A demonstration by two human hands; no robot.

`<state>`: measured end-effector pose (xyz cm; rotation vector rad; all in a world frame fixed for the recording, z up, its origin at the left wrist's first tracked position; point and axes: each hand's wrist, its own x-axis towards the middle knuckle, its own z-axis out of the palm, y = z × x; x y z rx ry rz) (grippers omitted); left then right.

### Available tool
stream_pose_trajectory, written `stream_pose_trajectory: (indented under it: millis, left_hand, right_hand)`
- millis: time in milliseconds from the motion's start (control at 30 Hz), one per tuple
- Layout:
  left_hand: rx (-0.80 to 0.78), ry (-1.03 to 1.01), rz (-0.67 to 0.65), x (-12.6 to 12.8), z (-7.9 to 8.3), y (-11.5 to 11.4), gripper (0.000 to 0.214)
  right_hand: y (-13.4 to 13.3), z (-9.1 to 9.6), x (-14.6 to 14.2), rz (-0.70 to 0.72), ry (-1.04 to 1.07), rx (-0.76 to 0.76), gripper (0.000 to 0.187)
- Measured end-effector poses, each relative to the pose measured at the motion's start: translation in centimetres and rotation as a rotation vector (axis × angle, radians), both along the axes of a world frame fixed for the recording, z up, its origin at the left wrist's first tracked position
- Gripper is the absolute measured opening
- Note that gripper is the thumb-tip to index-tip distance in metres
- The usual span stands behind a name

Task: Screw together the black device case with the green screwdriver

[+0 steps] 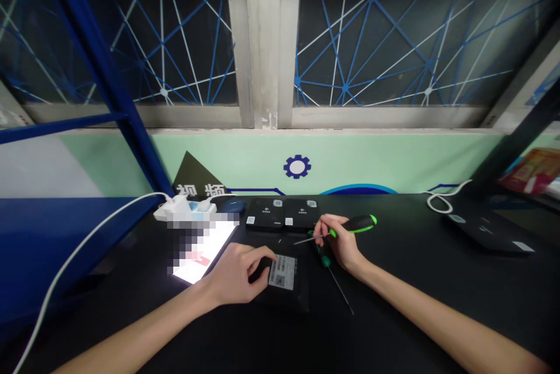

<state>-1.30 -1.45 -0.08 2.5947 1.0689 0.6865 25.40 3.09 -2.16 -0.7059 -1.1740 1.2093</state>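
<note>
My right hand point(336, 240) grips a screwdriver point(361, 224) with a black and bright green handle. Its thin shaft points left, and the tip is above the table near the far edge of a flat black box point(300, 286). On that box is a white printed label point(283, 272). My left hand point(240, 272) has its curled fingers and thumb at the box's left side, one fingertip by the label; part of the box is hidden behind them. Below my right hand a second screwdriver point(336, 286) lies on the table, its dark green handle partly covered.
Two black boxes point(265, 215) with small stickers sit side by side at the back. Left are a lit screen point(210, 251), a dark mouse point(233, 206) and a white power strip point(203, 209) with a cable. Another black device point(485, 233) lies right, near a white cable loop point(438, 203).
</note>
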Motion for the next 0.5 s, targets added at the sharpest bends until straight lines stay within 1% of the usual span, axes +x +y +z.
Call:
stream_pose_trajectory:
  millis: [67, 133, 200, 333, 500]
  left_hand:
    - [0.037, 0.032, 0.064, 0.0, 0.0, 0.0, 0.025]
    - [0.034, 0.082, 0.138, 0.2, 0.1, 0.1, 0.032]
    - [0.021, 0.140, 0.183, 0.3, 0.2, 0.2, 0.037]
    - [0.010, 0.218, 0.244, 0.6, 0.1, 0.2, 0.041]
    - [0.006, 0.205, 0.282, 0.8, -0.4, -0.1, 0.040]
  right_hand:
    - [-0.1, 0.2, 0.0, -0.003, 0.023, -0.009, 0.041]
    - [-0.1, 0.3, 0.0, -0.005, 0.045, -0.015, 0.042]
    - [0.0, 0.3, 0.1, -0.002, 0.055, -0.021, 0.043]
    - [0.1, 0.5, 0.4, -0.003, 0.042, -0.031, 0.043]
    - [0.1, 1.2, 0.5, 0.014, -0.008, -0.019, 0.046]
